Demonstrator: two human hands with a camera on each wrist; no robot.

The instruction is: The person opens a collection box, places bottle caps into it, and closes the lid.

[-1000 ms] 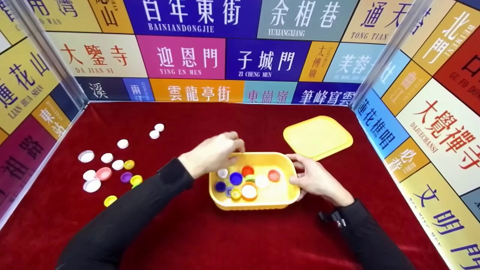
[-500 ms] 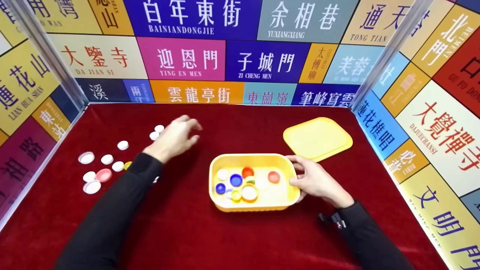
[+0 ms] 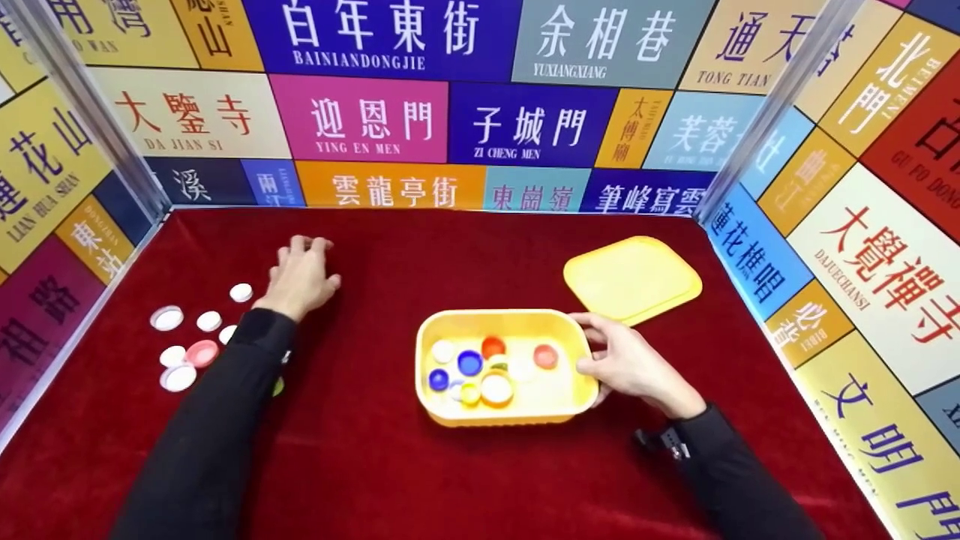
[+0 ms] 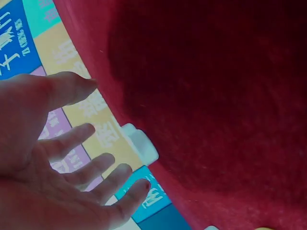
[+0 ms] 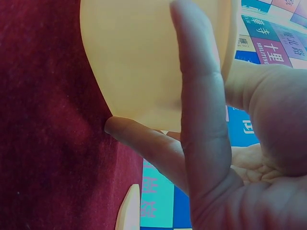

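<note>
My left hand (image 3: 301, 277) reaches over the far left of the red cloth, fingers spread and slightly bent, holding nothing. In the left wrist view, two white bottle caps (image 4: 140, 144) lie against each other just past its fingertips; the hand hides them in the head view. My right hand (image 3: 634, 365) grips the right end of a yellow plastic box (image 3: 506, 416), thumb at the rim and fingers along the outer wall. Inside the box lie several caps, among them a blue cap (image 3: 470, 363), a pink cap (image 3: 545, 356) and an orange-rimmed cap (image 3: 496, 388).
Left of the left forearm lie several loose caps, including a pink cap (image 3: 202, 352) and a white cap (image 3: 241, 292). A green cap (image 3: 278, 386) peeks out beside the sleeve. The yellow lid (image 3: 634, 277) lies behind the box at right. Printed panels (image 3: 360, 116) wall the table.
My left hand has left the box's far rim and moved left to the far white caps. A white cap shows in the box's left end. The right hand stays on the box.
</note>
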